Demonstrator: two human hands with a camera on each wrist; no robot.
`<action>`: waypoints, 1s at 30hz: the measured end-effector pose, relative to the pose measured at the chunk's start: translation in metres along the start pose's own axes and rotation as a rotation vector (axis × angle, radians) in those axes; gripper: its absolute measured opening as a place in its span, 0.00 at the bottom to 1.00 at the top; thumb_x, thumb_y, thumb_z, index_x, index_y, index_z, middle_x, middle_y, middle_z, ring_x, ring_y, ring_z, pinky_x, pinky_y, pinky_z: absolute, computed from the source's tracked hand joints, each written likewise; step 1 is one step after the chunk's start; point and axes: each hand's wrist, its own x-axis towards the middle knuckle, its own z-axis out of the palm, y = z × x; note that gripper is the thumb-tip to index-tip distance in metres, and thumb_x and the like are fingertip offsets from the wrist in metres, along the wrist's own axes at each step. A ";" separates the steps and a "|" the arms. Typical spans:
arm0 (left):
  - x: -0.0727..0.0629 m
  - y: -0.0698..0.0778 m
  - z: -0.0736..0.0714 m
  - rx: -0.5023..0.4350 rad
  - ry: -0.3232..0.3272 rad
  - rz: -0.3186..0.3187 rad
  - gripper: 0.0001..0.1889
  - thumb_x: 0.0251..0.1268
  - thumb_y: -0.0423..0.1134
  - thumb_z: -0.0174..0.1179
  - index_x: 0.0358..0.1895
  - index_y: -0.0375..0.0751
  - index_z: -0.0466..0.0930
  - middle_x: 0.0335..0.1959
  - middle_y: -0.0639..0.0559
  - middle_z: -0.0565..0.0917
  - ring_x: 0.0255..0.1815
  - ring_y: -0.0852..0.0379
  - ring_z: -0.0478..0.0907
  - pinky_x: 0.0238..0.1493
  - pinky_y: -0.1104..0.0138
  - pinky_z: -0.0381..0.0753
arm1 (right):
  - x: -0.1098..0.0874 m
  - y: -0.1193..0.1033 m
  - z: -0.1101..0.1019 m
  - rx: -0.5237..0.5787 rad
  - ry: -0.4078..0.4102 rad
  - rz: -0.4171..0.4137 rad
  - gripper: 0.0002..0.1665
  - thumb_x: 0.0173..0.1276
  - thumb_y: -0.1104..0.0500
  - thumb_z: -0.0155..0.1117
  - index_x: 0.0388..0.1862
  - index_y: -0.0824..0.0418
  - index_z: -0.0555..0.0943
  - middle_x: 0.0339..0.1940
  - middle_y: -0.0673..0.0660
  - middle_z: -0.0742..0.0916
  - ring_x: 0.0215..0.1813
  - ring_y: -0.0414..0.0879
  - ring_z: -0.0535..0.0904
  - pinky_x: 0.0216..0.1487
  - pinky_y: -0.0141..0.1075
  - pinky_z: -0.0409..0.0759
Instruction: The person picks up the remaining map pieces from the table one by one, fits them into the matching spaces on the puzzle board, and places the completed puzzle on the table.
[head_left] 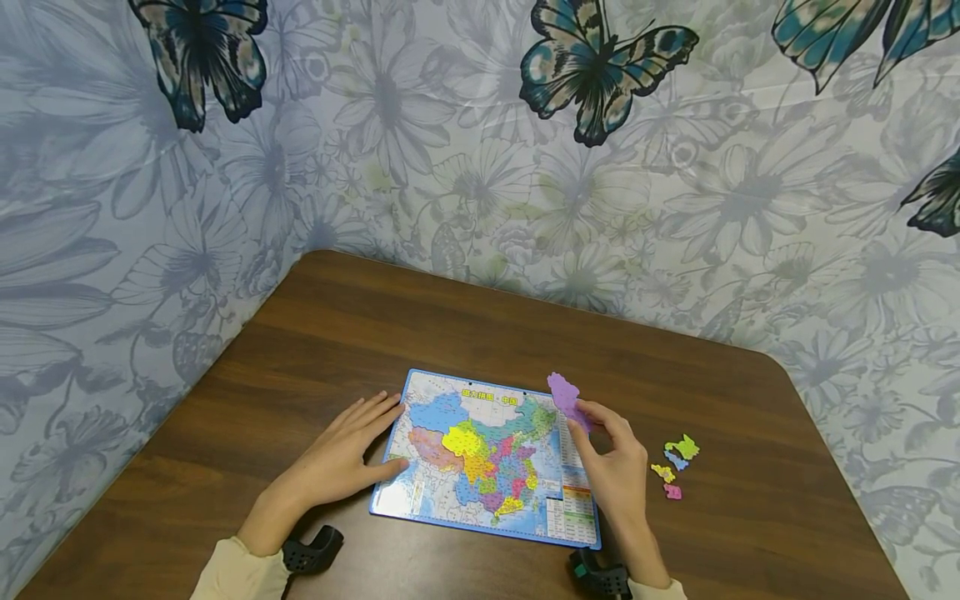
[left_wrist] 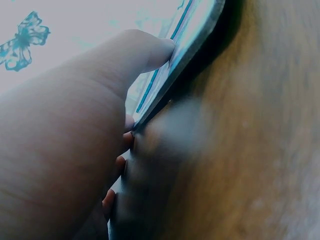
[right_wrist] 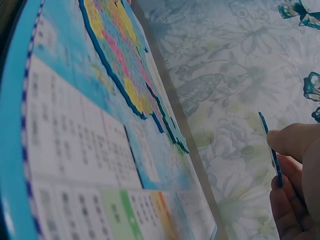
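Observation:
A blue-edged map puzzle board (head_left: 442, 515) lies on the table, many coloured pieces filling its map. My left hand (head_left: 330, 462) rests at the board's left side, thumb on its surface and the other fingers stretched along the edge; the left wrist view shows the thumb (left_wrist: 157, 52) on the board's border. Over the board's upper right corner, my right hand (head_left: 617, 462) pinches a purple puzzle piece (head_left: 562, 393) between thumb and fingers. Seen edge-on in the right wrist view, the puzzle piece (right_wrist: 265, 127) is thin and held apart from the board.
Right of the board, several loose puzzle pieces lie on the brown table (head_left: 720, 400): a green one (head_left: 686, 446), a blue one (head_left: 677, 460), a yellow one (head_left: 663, 473) and a pink one (head_left: 672, 492). A wall covering with flowers and butterflies (head_left: 600, 75) stands behind the table.

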 end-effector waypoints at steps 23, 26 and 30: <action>0.000 0.000 0.000 0.003 -0.007 -0.005 0.44 0.68 0.62 0.64 0.79 0.39 0.65 0.81 0.43 0.63 0.83 0.40 0.55 0.81 0.41 0.52 | 0.000 -0.017 0.021 0.037 -0.128 -0.055 0.22 0.59 0.70 0.78 0.53 0.59 0.88 0.50 0.52 0.91 0.52 0.47 0.85 0.57 0.19 0.78; 0.001 -0.001 0.001 0.001 -0.006 -0.003 0.44 0.68 0.63 0.64 0.79 0.39 0.64 0.81 0.44 0.63 0.83 0.40 0.55 0.82 0.42 0.51 | 0.000 -0.019 0.024 0.048 -0.131 -0.079 0.22 0.59 0.71 0.78 0.53 0.60 0.88 0.50 0.53 0.91 0.52 0.49 0.85 0.57 0.21 0.80; 0.001 -0.002 0.003 0.001 -0.004 -0.006 0.44 0.68 0.63 0.63 0.79 0.40 0.64 0.81 0.44 0.63 0.84 0.41 0.54 0.82 0.42 0.51 | -0.001 -0.022 0.027 0.048 -0.150 -0.086 0.22 0.60 0.70 0.77 0.54 0.60 0.87 0.50 0.53 0.90 0.52 0.50 0.85 0.57 0.24 0.82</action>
